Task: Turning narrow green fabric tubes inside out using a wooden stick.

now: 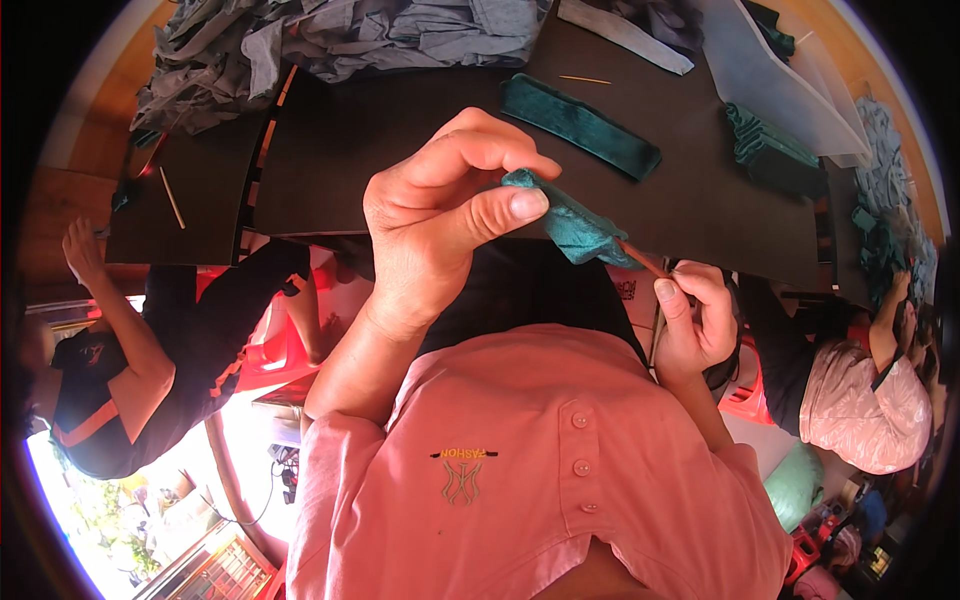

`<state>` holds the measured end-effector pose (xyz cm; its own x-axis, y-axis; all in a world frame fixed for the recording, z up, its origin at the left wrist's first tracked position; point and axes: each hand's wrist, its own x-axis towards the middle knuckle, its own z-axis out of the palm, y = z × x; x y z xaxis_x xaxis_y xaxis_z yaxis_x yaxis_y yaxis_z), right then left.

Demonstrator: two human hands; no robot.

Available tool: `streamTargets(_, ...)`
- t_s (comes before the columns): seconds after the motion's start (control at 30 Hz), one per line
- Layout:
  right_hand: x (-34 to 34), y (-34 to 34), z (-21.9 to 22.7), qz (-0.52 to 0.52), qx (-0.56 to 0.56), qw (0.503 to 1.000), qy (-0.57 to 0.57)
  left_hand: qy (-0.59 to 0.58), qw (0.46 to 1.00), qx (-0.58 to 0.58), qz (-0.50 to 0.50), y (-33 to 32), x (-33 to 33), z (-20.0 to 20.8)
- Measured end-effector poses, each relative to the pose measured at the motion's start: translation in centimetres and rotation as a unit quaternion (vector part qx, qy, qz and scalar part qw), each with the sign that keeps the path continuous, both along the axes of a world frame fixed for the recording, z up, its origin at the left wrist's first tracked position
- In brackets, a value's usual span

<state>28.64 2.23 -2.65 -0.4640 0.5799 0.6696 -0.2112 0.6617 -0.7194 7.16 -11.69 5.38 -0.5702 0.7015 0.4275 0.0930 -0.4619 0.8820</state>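
We are viewing 2 bare hands at work above the near edge of a dark table (330,165). The left hand (430,225) is holding a teal cloth piece (580,230), pinching its upper left end between thumb and forefinger. The right hand (705,322) is gripping a thin brown stick (650,262) between thumb and fingers; the stick's other end is meeting the cloth's lower right end, where the fabric is hiding its tip. The cloth piece is thus hanging between the 2 hands, clear of the tabletop. Beyond it, we are seeing a flat teal strip (580,128) lying slantwise, with a slim yellow stick (586,79) resting near its far edge. Grey fabric (400,38) is lying heaped at the far left, and a pale grey strip (628,38) is lying farther right. A translucent bin (785,80) is standing at the right, with folded teal pieces (775,155) stacking up just beside it. At the sides, 2 co-workers are sitting, the left co-worker (110,385) wearing dark clothing, the right co-worker (862,405) a pale patterned top.
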Motion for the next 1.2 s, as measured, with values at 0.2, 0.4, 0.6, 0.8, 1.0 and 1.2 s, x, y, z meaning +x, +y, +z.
streamTargets(0.2, 0.1, -0.1, 0.3, 0.005, 0.002, 1.0, -0.001, 0.01, 1.0, 0.016, -0.003, 0.1, 0.0, -0.3)
streamTargets(0.4, 0.6, 0.0, -0.1, 0.001, -0.008, 1.0, -0.008, -0.011, 1.0, 0.004, -0.028, 0.1, 0.4, -0.4)
streamTargets(0.6, 0.5, 0.0, -0.7, 0.025, -0.074, 0.996, 0.034, -0.041, 0.999, 0.034, -0.003, 0.3, 1.1, -0.8)
streamTargets(0.8, 0.4, -0.1, -0.9, 0.035, -0.071, 0.997, 0.024, -0.036, 0.999, -0.007, -0.006, -0.2, 1.4, -0.9)
streamTargets(1.0, 0.0, -0.5, -0.9, 0.029, -0.069, 0.997, 0.027, 0.027, 0.997, 0.051, 0.043, 0.5, 1.7, -2.0)
streamTargets(1.2, -0.4, -0.6, -0.5, 0.002, -0.033, 0.999, 0.002, 0.152, 0.979, 0.036, 0.129, 0.8, 1.7, -2.8)
